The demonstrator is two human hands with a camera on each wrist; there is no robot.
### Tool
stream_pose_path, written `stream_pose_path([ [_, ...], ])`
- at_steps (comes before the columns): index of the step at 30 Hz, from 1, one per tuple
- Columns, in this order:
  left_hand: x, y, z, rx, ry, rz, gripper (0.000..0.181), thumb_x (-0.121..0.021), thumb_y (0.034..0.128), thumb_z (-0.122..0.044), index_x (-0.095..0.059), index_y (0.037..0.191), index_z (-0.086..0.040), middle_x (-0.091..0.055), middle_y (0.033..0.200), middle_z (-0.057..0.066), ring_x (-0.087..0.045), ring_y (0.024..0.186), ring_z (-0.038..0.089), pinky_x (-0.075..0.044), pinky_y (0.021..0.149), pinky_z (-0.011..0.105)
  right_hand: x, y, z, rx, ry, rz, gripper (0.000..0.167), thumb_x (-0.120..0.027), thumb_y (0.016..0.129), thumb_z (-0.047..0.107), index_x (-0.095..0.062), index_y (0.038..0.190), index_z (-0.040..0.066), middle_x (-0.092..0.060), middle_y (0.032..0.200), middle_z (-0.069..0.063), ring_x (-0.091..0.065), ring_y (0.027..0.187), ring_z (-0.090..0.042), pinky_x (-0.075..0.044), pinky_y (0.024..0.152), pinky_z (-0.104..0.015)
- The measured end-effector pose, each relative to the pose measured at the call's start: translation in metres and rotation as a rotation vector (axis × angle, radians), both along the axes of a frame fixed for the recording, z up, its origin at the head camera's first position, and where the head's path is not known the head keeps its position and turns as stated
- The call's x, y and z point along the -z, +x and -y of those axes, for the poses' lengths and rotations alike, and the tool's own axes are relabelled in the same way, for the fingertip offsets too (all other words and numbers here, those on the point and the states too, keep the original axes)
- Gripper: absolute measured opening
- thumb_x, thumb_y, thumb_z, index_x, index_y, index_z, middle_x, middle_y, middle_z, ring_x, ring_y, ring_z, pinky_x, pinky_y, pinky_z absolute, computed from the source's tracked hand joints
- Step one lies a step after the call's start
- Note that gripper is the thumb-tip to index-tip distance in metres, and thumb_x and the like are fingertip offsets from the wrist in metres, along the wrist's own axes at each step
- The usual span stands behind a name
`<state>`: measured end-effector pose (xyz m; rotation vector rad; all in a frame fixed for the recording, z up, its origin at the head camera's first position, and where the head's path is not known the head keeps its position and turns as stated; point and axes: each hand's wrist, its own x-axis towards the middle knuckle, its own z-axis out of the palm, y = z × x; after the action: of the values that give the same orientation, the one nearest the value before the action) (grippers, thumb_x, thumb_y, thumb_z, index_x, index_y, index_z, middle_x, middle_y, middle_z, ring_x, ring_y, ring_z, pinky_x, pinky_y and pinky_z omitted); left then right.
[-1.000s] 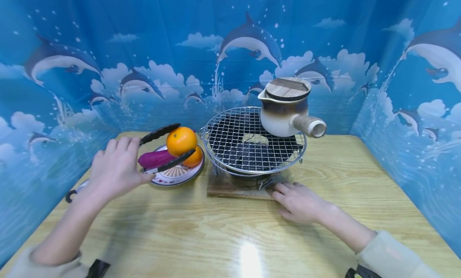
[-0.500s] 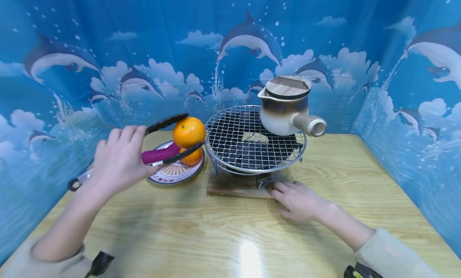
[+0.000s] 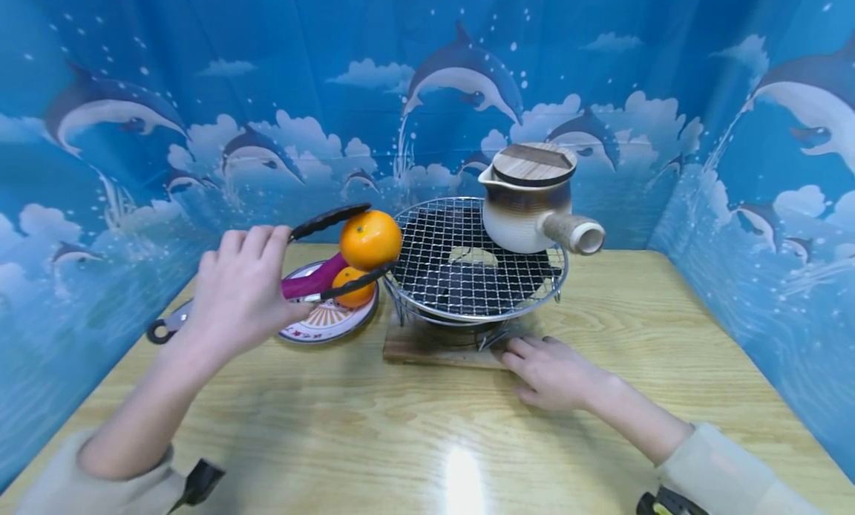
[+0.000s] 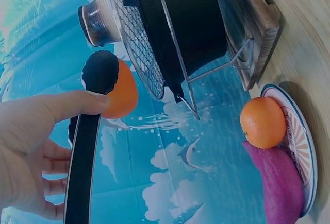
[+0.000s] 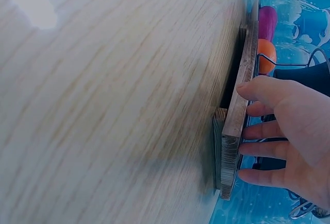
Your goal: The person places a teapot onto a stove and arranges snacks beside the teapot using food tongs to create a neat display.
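Observation:
My left hand (image 3: pixel 243 292) grips a pair of tongs with black ends (image 3: pixel 334 218). Between those ends an orange (image 3: pixel 370 239) is held in the air, just left of the round wire grill's mesh (image 3: pixel 441 277). Below it, a patterned plate (image 3: pixel 323 328) bears a second orange (image 3: pixel 354 291) and a purple sweet potato (image 3: pixel 317 279). My right hand (image 3: pixel 557 374) rests at the front right corner of the stove's wooden base board (image 3: pixel 434 354). In the right wrist view its fingers (image 5: pixel 265 149) lie loosely against the board, the thumb at its edge.
A side-handled pot (image 3: pixel 524 222) with a wooden lid stands on the grill's back right. The black stove body (image 4: pixel 185 23) sits under the mesh, in a wire stand. A blue dolphin-print curtain (image 3: pixel 300 70) surrounds the wooden table (image 3: pixel 374 433) at the back and sides.
My left hand has moved right and slightly up with the tongs, bringing the held orange from above the plate to the grill's left rim. The right hand has stayed on the board.

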<state>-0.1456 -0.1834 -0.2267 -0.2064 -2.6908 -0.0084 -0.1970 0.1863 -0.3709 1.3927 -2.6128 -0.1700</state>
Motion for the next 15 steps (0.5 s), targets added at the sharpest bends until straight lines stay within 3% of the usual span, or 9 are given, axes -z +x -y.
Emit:
stream_pose_path([
  [15,-0.007,0.000,-0.013,0.014,-0.026,0.009,0.092,-0.084,0.0586,-0.038,-0.043,0.129,0.005,-0.046,0.124,0.026,-0.039,0.108,0.044,-0.041,0.080,0.059,-0.001,0.000,0.001,0.005,0.013,-0.005,0.041,-0.069,0.076,0.030,-0.060,0.109,0.008,-0.056,0.099,-0.005,-0.057,0.088,-0.022,-0.052,0.069,-0.038],
])
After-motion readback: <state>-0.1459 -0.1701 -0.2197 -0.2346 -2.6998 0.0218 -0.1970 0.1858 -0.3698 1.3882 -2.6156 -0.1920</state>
